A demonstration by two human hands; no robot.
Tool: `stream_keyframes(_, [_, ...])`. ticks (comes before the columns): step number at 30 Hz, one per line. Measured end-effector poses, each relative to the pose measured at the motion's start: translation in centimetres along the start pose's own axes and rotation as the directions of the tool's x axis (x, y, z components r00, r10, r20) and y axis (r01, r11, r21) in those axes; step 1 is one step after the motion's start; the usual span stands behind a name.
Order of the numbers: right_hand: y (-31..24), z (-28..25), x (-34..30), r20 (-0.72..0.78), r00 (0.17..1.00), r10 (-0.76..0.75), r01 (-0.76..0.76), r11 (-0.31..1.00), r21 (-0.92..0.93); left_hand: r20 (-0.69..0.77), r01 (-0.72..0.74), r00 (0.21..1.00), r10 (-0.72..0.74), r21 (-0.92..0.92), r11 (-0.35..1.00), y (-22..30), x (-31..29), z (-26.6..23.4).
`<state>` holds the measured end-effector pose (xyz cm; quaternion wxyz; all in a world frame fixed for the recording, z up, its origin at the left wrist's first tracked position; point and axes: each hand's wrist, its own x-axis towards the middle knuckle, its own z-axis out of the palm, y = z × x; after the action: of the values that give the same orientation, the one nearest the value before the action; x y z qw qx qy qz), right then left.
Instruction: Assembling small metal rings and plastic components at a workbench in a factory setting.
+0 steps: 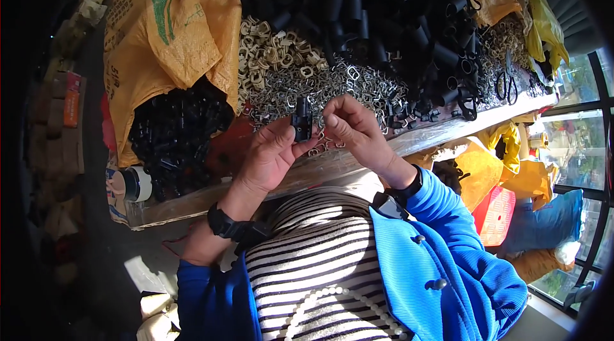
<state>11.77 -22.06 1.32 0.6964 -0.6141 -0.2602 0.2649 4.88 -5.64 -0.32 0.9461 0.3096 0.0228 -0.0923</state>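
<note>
Pinching the small black fitting (302,127) between thumb and fingers, the left grip (272,154) is clamped on it above the near edge of the counter (409,143), just short of the loose metal clips (323,83). The right grip (359,132) curls just beside it, thumb near forefinger; whether it holds anything I cannot tell. The fitting looks light and stiff, likely hard plastic, slightly slick and hardly fragile. Its blocky lower sides seem the surest hold, leaving the narrower upper end free
</note>
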Motion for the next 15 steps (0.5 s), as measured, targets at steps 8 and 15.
stream_keyframes(8, [0.09, 0.35, 0.54, -0.023, 0.997, -0.074, 0.066, 0.969, -0.237, 0.052, 0.050, 0.997, -0.049, -0.019, 0.999, 0.46, -0.13, -0.36])
stream_keyframes(15, [-0.40, 0.67, 0.09, -0.049, 0.962, -0.269, 0.221, 0.870, -0.441, -0.060, 0.151, 0.987, -0.151, -0.010, 0.988, -0.01, -0.28, -0.13])
